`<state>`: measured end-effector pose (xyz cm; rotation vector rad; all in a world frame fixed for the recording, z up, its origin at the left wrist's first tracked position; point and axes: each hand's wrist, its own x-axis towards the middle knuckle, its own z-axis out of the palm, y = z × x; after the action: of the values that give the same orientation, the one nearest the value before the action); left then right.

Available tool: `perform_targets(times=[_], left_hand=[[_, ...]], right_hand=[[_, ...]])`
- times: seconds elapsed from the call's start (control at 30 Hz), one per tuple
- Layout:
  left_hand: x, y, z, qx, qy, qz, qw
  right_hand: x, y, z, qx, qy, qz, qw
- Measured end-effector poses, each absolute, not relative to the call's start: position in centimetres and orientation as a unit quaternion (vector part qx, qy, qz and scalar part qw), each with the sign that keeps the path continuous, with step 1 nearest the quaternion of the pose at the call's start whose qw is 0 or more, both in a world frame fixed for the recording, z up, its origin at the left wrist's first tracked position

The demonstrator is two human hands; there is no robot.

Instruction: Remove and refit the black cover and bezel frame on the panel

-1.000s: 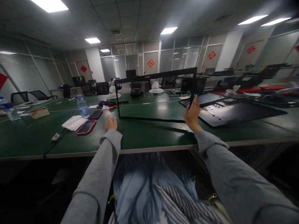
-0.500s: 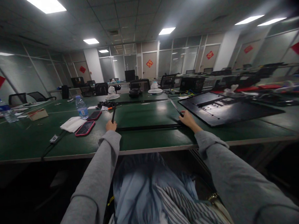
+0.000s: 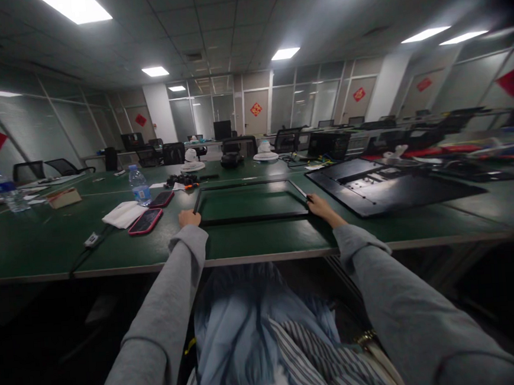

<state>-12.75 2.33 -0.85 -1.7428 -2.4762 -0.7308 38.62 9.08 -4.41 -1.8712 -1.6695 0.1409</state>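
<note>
Grey-sleeved, the left hand (image 3: 190, 218) was closed on the left side of the black frame (image 3: 254, 219), held roughly flat near the desk's front edge (image 3: 262, 257); its right side was pinched by the right hand (image 3: 322, 207), left of a black panel (image 3: 417, 195).

- Clear plastic bottle with blue cap (image 3: 140, 188), upright near pink-edged, dark-screened phone (image 3: 145, 221).
- Second dark phone with reddish edge (image 3: 161, 200), just beyond the first.
- Folded white cloth or paper (image 3: 123, 215), left of both.
- Small tan cardboard box (image 3: 65, 198), further left.
- Round-based white device (image 3: 265, 152), toward table's far side.
- Red diamond-shaped decoration (image 3: 256, 109) on background door.
</note>
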Motion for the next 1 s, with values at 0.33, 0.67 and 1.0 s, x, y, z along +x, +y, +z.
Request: perform_targets(times=[0.33, 0.67, 1.0], left_hand=[[-12.3, 1.2, -0.1, -0.574, -0.788, -0.223, 0.012], [-12.3, 3.0, -1.6, -0.586, -0.773, -0.244, 0.009], [-12.3, 3.5, -1.8, -0.707, -0.662, -0.249, -0.005]], right_hand=[[38.5, 8.9, -4.5, -0.698, -0.632, 0.045, 0.335], [38.4, 8.9, -4.2, -0.700, -0.604, 0.039, 0.379], [38.4, 8.8, -4.0, -0.704, -0.591, 0.049, 0.390]])
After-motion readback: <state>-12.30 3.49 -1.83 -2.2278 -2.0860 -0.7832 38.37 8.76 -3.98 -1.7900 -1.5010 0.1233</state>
